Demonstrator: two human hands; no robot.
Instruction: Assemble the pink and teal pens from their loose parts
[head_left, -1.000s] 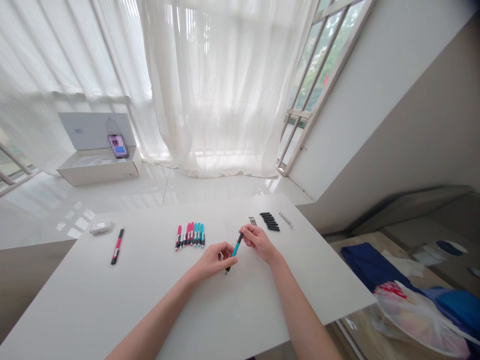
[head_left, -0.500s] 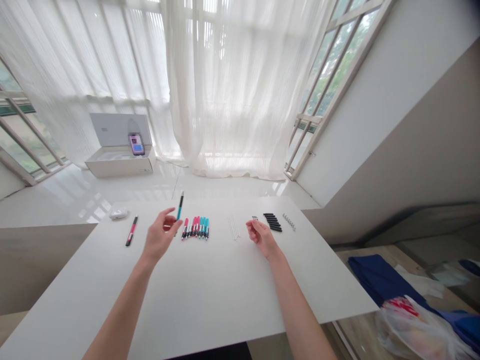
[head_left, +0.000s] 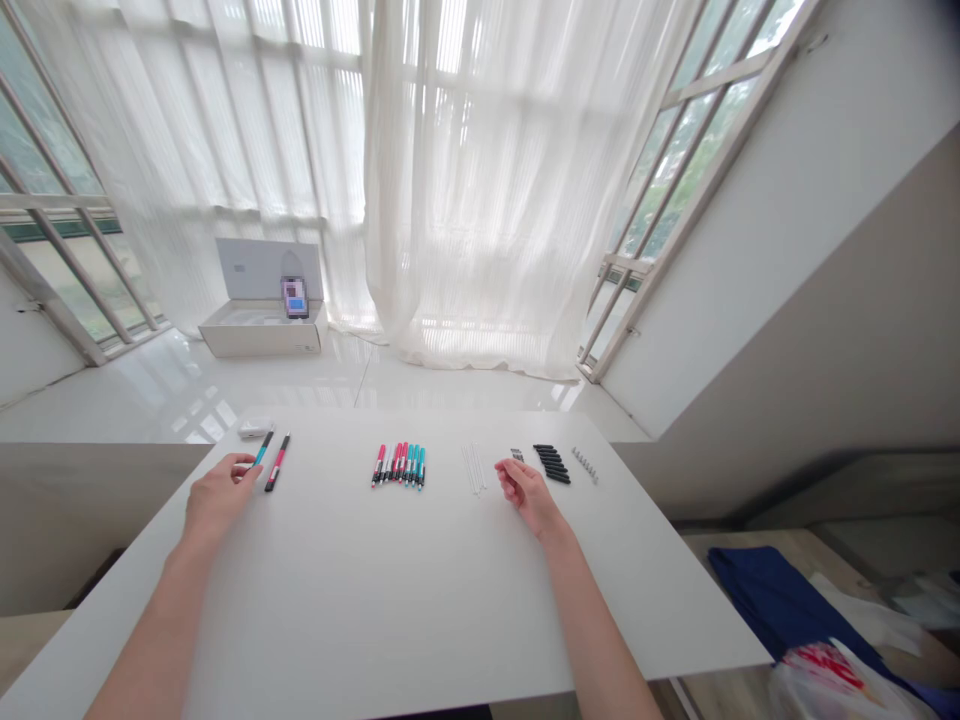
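Note:
My left hand rests at the left of the white table, its fingertips pinching the lower end of a teal pen. That pen lies close beside a pink-and-black pen, apparently not touching it. My right hand holds nothing, its fingers loosely curled next to a small dark part. Beyond it lie several black pen parts and a row of small metal pieces. Thin clear rods lie to its left, beside a tight row of pink and teal pens.
A small white case sits at the table's far edge. Beyond the table, an open white box holds an upright phone on the glossy floor. Dark blue cloth and a plastic bag lie below the right edge.
My left hand has moved left and down, bringing the teal pen from upright above the row to low beside the pink-and-black pen. My right hand stays nearly still.

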